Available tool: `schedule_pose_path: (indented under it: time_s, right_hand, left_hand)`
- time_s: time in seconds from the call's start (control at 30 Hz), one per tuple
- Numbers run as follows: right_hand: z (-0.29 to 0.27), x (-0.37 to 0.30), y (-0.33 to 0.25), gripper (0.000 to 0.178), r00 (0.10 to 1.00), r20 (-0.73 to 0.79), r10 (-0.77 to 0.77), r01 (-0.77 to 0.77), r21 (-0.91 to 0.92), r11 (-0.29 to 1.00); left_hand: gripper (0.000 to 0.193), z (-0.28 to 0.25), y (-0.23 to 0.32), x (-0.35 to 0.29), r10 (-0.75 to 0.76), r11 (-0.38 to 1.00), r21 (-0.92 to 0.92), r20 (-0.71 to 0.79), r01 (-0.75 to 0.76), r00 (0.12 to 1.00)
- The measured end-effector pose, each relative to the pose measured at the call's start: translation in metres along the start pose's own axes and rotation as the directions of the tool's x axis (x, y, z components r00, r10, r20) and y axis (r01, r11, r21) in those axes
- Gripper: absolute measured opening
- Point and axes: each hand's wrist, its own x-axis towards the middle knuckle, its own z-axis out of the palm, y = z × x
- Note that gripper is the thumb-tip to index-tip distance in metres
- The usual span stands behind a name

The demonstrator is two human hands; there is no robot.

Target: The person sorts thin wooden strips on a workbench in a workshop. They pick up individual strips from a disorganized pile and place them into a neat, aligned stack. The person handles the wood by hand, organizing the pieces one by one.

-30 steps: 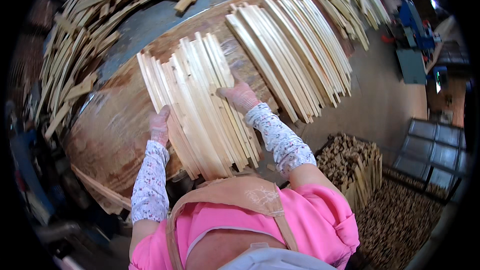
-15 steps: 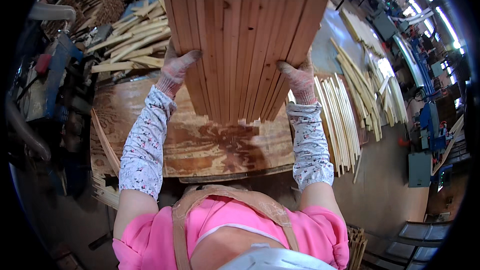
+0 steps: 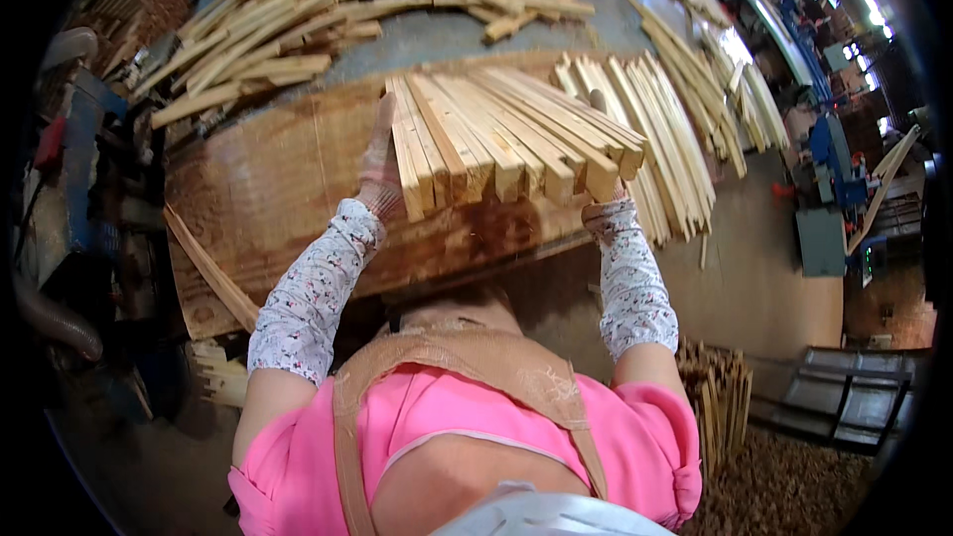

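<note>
A row of long pale wooden strips [image 3: 496,134] lies side by side between my gloved hands, sloping away from me with the cut near ends showing. My left hand [image 3: 379,164] presses along the left side of this bundle, its fingers pointing forward. At the opposite side my right hand [image 3: 611,197] grips the bundle, partly hidden behind the outer strips. Beneath is a stained plywood board [image 3: 268,189]. I cannot tell whether the strips rest fully on it.
Another row of strips [image 3: 660,139] lies just right of the bundle. Loose strips [image 3: 288,20] are heaped behind the board. One reddish strip [image 3: 210,268] lies at the board's left edge. Upright pieces [image 3: 730,397] stand by my right elbow. Blue machinery [image 3: 834,159] is at the far right.
The bundle, held upright before me, has tipped down and now slopes away over the board, near ends toward me. Both hands have stayed at its sides.
</note>
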Motion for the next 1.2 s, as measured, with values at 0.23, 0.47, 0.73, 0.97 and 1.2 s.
schedule_pose_path:
  time_s: [0.23, 0.47, 0.73, 0.97, 1.2]
  right_hand:
    - [0.030, -0.145, 0.052, 0.063, 0.973, 0.142, 0.180, -0.158, -0.153, 0.976]
    - [0.068, -0.156, 0.099, 0.067, 0.900, 0.106, 0.423, -0.229, -0.710, 0.666]
    - [0.032, -0.098, 0.079, 0.043, 0.839, 0.116, 0.531, -0.430, -0.457, 0.779]
    - [0.006, -0.041, 0.045, 0.042, 0.611, -0.014, 0.792, -0.632, -0.611, 0.477]
    - [-0.022, -0.018, 0.053, 0.054, 0.694, -0.067, 0.717, -0.702, -0.286, 0.653]
  left_hand:
    - [0.077, -0.142, -0.091, -0.020, -0.175, 0.975, -0.145, -0.045, 0.167, 0.984]
    - [0.068, -0.177, -0.098, -0.039, -0.093, -0.645, 0.764, -0.077, -0.001, 0.993]
    - [0.062, -0.186, -0.115, -0.024, 0.112, 0.014, 0.993, -0.115, 0.114, 0.987]
    - [0.062, -0.111, -0.146, 0.012, 0.062, 0.197, 0.980, -0.026, 0.013, 0.998]
    - [0.060, -0.070, -0.182, 0.051, 0.001, 0.243, 0.967, 0.079, -0.076, 0.997]
